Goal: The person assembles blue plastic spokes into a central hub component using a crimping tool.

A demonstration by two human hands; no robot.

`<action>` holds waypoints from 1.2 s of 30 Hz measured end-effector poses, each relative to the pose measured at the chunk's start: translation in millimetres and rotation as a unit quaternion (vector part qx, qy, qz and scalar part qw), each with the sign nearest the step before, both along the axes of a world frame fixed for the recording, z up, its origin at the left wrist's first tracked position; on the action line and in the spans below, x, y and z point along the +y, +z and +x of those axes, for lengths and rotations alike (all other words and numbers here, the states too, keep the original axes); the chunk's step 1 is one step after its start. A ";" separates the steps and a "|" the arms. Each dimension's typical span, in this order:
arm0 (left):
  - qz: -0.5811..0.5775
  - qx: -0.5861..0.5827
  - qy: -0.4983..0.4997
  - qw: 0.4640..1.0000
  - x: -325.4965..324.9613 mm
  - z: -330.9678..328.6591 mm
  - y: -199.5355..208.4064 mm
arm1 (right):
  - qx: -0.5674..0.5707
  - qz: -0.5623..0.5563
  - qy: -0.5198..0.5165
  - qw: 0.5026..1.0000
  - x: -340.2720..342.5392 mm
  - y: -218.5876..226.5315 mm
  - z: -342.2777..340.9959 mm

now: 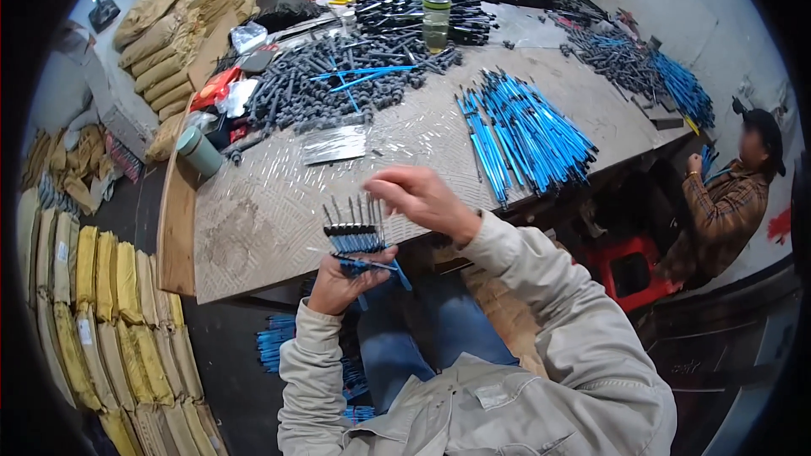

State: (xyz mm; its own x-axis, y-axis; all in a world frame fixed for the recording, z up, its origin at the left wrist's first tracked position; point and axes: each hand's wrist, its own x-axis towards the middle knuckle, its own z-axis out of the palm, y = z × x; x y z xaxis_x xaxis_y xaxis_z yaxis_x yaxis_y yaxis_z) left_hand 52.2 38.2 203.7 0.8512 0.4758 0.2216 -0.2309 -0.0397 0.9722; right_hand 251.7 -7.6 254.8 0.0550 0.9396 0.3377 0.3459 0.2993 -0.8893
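Blue rods gripped in left hand, right hand seemingly pinching tips, off table edge.

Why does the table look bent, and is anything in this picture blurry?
In the head view, the fisheye lens bows the table edges and leaves black corners around a round image. The right hand is smeared by motion blur above the blue sticks gripped in the left hand. The pile of blue rods on the table stays sharp. Light is soft and even, with no hard shadows.

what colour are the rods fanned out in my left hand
Blue rods with black collars and thin metal tips, held in the left hand; head view.
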 end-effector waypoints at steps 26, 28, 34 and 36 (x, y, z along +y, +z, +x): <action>-0.044 -0.026 -0.053 0.997 0.5 -7.9 -17.9 | -0.302 0.082 0.272 0.910 27.7 -72.8 -2.4; 0.080 -0.014 -0.052 0.995 1.8 -10.0 -21.0 | -0.330 0.082 0.271 0.900 24.9 -67.3 -3.5; 0.120 -0.019 -0.051 0.991 -0.1 -11.5 -23.3 | -0.440 0.084 0.244 0.860 24.2 -72.5 -4.3; 0.154 -0.013 -0.032 0.987 -4.1 -11.6 -25.6 | -0.436 0.082 0.239 0.864 23.5 -74.3 -3.3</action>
